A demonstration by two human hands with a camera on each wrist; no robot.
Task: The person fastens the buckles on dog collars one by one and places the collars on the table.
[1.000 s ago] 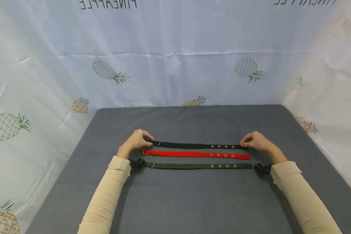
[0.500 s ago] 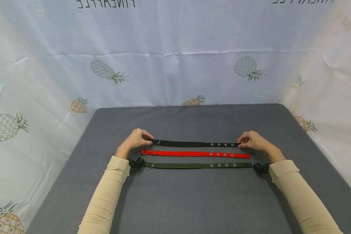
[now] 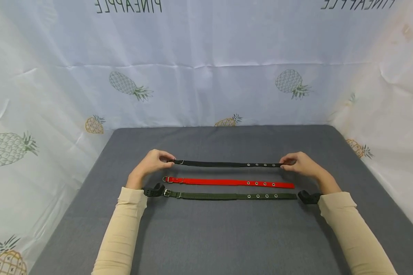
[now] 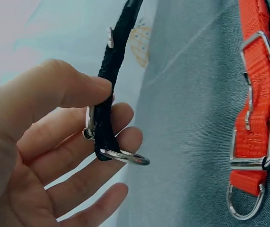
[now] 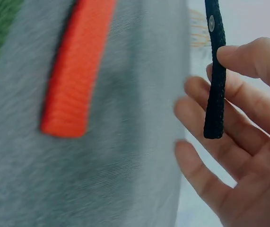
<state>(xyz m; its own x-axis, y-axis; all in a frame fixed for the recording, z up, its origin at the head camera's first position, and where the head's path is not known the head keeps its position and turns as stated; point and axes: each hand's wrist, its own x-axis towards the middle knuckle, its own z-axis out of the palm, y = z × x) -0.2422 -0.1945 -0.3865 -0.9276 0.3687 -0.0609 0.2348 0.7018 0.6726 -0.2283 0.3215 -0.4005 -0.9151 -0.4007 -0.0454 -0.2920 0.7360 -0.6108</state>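
A black dog collar (image 3: 215,164) is stretched level between both hands, raised off the table. My left hand (image 3: 151,162) pinches its buckle end between thumb and fingers; in the left wrist view a metal D-ring (image 4: 130,157) hangs past the fingers. The plain end beyond the eyelets is pinched by my right hand (image 3: 301,164), and a short tip of the black strap (image 5: 214,118) sticks out below the thumb. Nearer to me a red collar (image 3: 213,182) lies flat, its buckle (image 4: 250,163) to the left. In front of that is a green collar (image 3: 210,196), parallel to it.
The collars lie on a grey cloth-covered table (image 3: 213,236). Behind it hangs a pale curtain (image 3: 206,91) printed with pineapples, which also runs along both sides. Black wrist mounts (image 3: 154,190) sit under each wrist.
The black collar has risen off the table and is pulled straight. My left hand has moved left and up, uncovering the green collar's buckle; the right hand shifted its grip slightly inward earlier.
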